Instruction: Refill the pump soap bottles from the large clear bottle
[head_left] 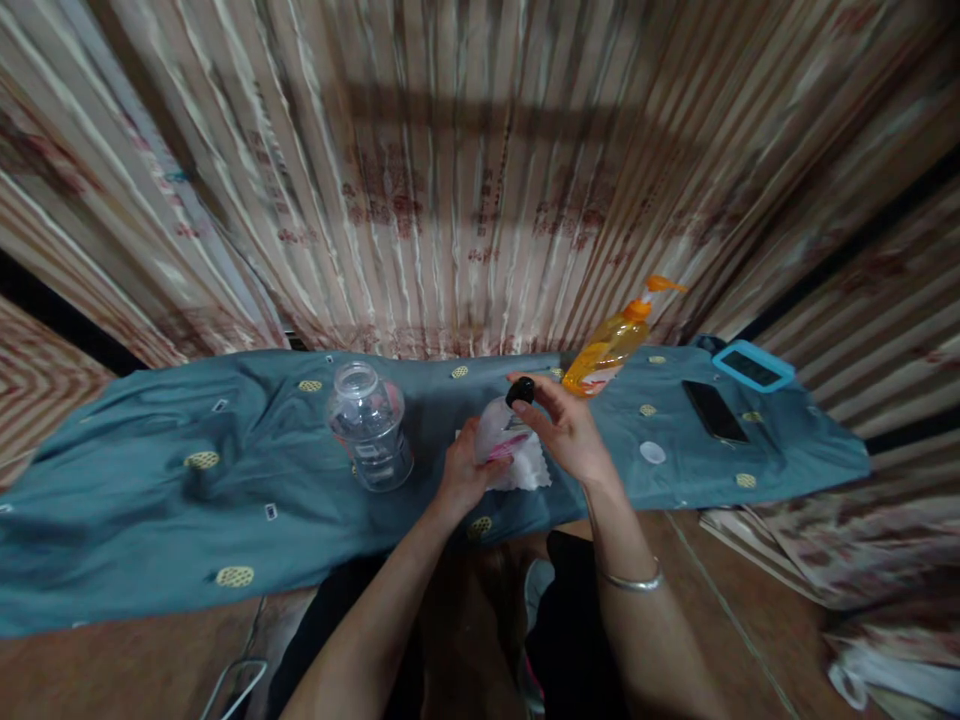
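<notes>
My left hand (466, 468) is closed around a whitish translucent bottle (493, 428) with pink print, which leans to the right. At the bottle's top, the fingers of my right hand (562, 432) grip its black cap (520, 392). Whether the cap is loose or seated on the neck I cannot tell. Under the bottle lies a white cloth or wipe (531, 466) with a scalloped edge. To the left of my hands stands a large clear plastic jar (367, 430) without a lid. Beyond my right hand is a pump bottle (607, 350) of orange-yellow liquid.
A teal cloth with yellow patterns (285, 480) covers the narrow table. On its right side are a small white lid (652, 453), a black phone (714, 410) and a blue-framed device (753, 366). Pleated curtains (465, 200) hang close behind the table.
</notes>
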